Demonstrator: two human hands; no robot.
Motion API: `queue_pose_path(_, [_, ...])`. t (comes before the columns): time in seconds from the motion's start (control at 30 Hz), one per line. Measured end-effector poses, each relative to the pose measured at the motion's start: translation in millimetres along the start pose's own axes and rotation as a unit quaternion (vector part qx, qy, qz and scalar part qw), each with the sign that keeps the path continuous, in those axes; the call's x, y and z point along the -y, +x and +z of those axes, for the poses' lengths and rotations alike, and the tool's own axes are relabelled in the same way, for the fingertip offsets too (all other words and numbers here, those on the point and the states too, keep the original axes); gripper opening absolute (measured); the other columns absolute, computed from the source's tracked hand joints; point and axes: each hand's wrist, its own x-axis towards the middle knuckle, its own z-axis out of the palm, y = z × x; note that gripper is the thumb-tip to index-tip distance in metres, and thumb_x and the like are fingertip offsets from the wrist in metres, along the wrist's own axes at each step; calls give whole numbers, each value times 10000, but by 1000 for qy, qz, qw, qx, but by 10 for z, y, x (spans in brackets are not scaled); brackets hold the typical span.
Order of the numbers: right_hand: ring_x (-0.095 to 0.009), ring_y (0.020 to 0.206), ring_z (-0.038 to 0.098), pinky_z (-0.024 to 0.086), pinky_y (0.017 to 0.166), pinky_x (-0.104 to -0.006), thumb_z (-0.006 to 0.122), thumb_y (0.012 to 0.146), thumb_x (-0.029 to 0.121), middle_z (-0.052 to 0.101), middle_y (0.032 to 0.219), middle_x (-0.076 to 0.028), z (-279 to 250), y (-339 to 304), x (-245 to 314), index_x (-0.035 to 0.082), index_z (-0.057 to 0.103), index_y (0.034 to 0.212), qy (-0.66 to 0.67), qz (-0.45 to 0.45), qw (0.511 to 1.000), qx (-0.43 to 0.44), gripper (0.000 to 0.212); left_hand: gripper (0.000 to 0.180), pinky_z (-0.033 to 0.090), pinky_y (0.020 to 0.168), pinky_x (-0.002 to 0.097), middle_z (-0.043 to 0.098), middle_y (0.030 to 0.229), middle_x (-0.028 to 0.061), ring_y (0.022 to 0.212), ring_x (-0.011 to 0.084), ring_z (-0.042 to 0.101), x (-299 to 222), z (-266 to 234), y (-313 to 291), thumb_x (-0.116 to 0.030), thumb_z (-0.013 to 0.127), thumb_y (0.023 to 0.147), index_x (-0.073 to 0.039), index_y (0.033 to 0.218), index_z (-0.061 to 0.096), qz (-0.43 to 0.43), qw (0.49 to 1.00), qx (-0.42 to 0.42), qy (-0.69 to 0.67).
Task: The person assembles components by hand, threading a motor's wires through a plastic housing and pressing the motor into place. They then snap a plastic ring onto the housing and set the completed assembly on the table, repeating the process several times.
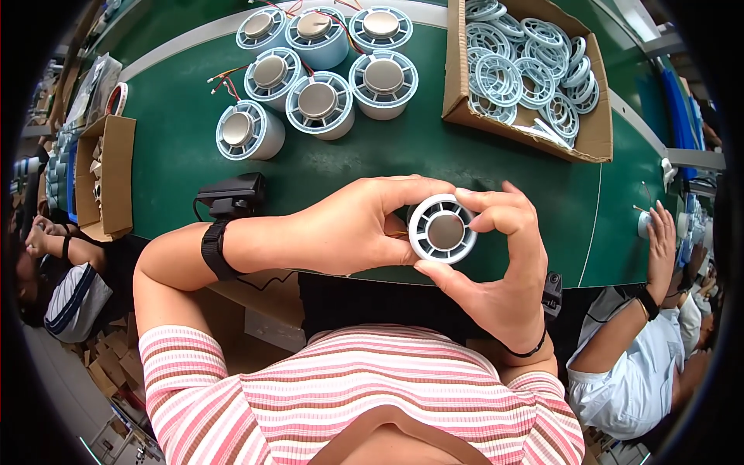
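From where I stand, the person in the striped top [364,364] is holding a white spoked housing [446,230] between both hands, over the near edge of the green tabletop [333,167]. Its round face is turned up toward the wearer, a plain silver disc in the middle with spokes running out to the pale rim.

The left grip [360,225] is closed on the housing from the left, the fingers reaching along the far side and the thumb against the near left. A bit of coloured wire shows between that thumb and the rim. The right grip [504,252] grasps it too: thumb at the near edge, fingertips at the far right of the rim, the palm standing off from it.

A black wristband [219,252] circles the left wrist, with a black device [232,194] just beyond it. Farther off to the left, seven light-blue cylinders [319,108] stand close together, each topped with a spoked ring and a silver disc; thin coloured wires stick out among them.

At the far right an open cardboard box [456,70] is heaped with loose light-blue rings. Another carton [116,178] stands at the left edge of the tabletop. Over on the right, a co-worker's hand [661,232] is beside a small pale cylinder [644,225]; a second co-worker [70,298] sits at the left.
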Motion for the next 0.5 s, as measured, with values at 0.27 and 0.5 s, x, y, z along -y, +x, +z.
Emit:
queue_pose_path(0.27, [-290, 1127, 671, 400, 1099, -573, 952, 658, 154, 692, 1183, -126, 9, -49, 93, 100, 490, 1035, -56, 32, 998, 7, 599, 630, 568, 1024, 336, 565, 1351, 99, 1216, 191, 618, -21, -1, -3, 22, 744, 877, -18, 1451, 489, 2, 1000, 4, 5])
queue_pose_path(0.5, [-291, 1151, 664, 402, 1097, -572, 952, 663, 159, 692, 1187, -116, 1, -40, 40, 100, 491, 1027, -22, 32, 999, 11, 590, 600, 579, 1003, 341, 597, 1315, 83, 1227, 163, 603, -186, -103, -43, -33, 735, 919, -18, 1463, 482, -96, 988, 72, -97])
